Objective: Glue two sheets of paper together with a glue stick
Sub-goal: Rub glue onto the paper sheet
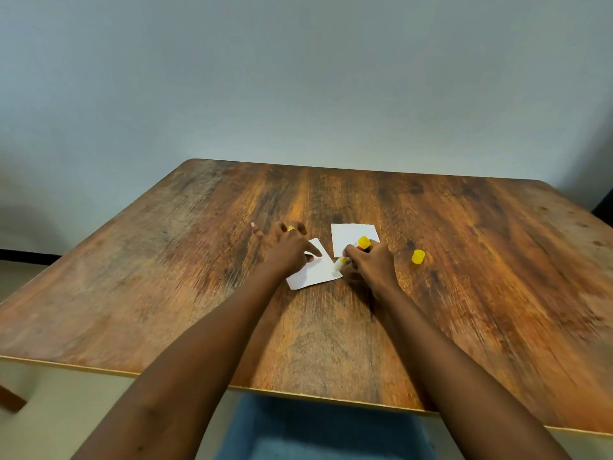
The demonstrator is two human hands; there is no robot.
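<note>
Head view: left hand (pixel 285 250), fingers spread, pressed the near sheet (pixel 315 272) flat on the counter (pixel 199 293). Right hand (pixel 370 265) curled round the glue stick (pixel 360 245), tip down at the sheet's 3 o'clock edge. Second sheet (pixel 348 234) lay at 12 o'clock of the stick, cap (pixel 418 256) at 3 o'clock of the right hand. Paper looked thin, light, likely to skid or crease; pin it near the glued edge. Stick rigid; hold mid-barrel. Tip blurred, contact uncertain. Sheet's 10 o'clock corner hidden under the left hand.
</note>
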